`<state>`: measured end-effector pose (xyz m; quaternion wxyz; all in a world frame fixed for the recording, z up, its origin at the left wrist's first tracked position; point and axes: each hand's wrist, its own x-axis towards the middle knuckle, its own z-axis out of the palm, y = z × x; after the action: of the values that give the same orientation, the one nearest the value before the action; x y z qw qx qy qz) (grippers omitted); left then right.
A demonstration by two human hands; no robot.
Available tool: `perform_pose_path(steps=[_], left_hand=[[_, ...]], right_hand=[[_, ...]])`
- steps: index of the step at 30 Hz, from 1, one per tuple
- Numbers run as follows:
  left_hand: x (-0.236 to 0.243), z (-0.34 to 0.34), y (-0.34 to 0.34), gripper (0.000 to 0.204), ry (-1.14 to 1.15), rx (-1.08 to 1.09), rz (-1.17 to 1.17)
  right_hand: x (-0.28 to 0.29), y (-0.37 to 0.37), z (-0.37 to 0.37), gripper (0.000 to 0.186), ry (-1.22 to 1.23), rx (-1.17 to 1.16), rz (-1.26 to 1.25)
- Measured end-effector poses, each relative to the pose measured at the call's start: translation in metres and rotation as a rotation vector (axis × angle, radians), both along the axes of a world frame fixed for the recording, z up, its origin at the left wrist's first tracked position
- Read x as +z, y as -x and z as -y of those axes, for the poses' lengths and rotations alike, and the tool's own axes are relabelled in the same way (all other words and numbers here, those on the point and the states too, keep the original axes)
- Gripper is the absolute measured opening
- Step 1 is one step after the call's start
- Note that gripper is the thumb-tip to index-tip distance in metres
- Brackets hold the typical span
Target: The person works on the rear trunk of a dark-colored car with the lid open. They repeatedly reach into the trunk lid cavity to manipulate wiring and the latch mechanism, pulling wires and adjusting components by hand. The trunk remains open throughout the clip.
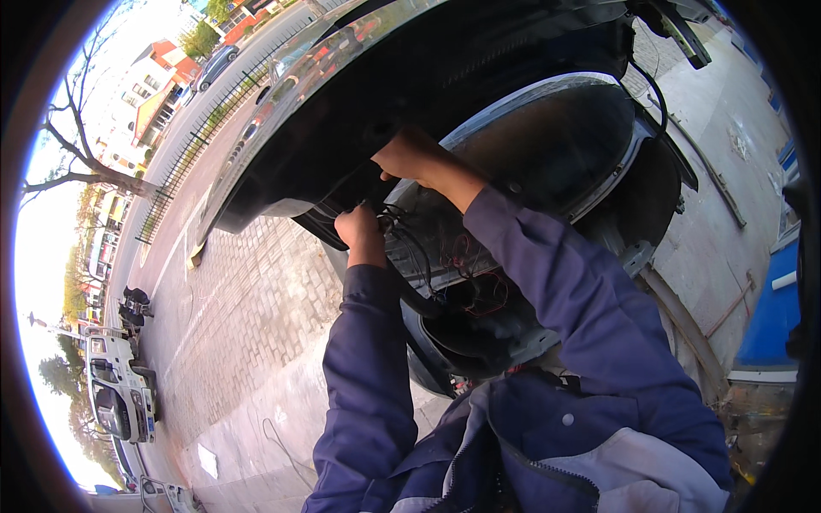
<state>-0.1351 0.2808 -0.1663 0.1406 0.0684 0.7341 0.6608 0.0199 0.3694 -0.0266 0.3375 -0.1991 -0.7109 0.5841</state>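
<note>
A raised black car lid [291, 154] fills the upper middle, and both my hands are at its dark underside. My right hand [410, 156] is up against the lid with its fingers curled in; whatever they grip is lost in shadow. Lower and to the left, my left hand [359, 227] is closed beside a bundle of black cables [410, 244], and what it holds is hidden too. Thin loose red wires [487, 291] hang in the opened car body below my right forearm.
A curved glass pane [547, 145] lies beyond my right arm. Metal rails [710, 171] rest on the pavement at right, near a blue panel [770, 308]. Brick paving [256, 299] spreads to the left, with a parked white vehicle [120, 385] and a fence [184, 197] farther off.
</note>
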Motion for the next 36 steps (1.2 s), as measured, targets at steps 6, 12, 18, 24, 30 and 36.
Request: perform_pose_path(steps=[6,12,18,24,30,36], left_hand=[[0.007,0.002,-0.005,0.026,-0.257,0.072,0.175],[0.011,0.008,-0.02,0.016,-0.299,-0.033,0.198],[0.018,0.017,-0.034,0.023,-0.124,-0.152,0.182],[0.018,0.006,-0.014,0.018,-0.166,-0.068,0.28],[0.014,-0.008,-0.005,0.02,-0.382,0.033,0.395],[0.001,0.012,-0.024,0.026,-0.002,-0.368,0.15]], right_hand=[[0.011,-0.011,-0.01,0.038,-0.037,0.019,0.028],[0.017,-0.026,-0.003,0.035,0.012,0.04,-0.075],[0.012,-0.029,0.0,0.034,0.033,0.017,-0.068],[0.018,-0.034,0.009,0.034,0.025,-0.014,-0.033],[0.018,-0.05,0.007,0.035,-0.118,-0.015,0.036],[0.008,-0.051,0.007,0.036,-0.136,-0.047,0.038]])
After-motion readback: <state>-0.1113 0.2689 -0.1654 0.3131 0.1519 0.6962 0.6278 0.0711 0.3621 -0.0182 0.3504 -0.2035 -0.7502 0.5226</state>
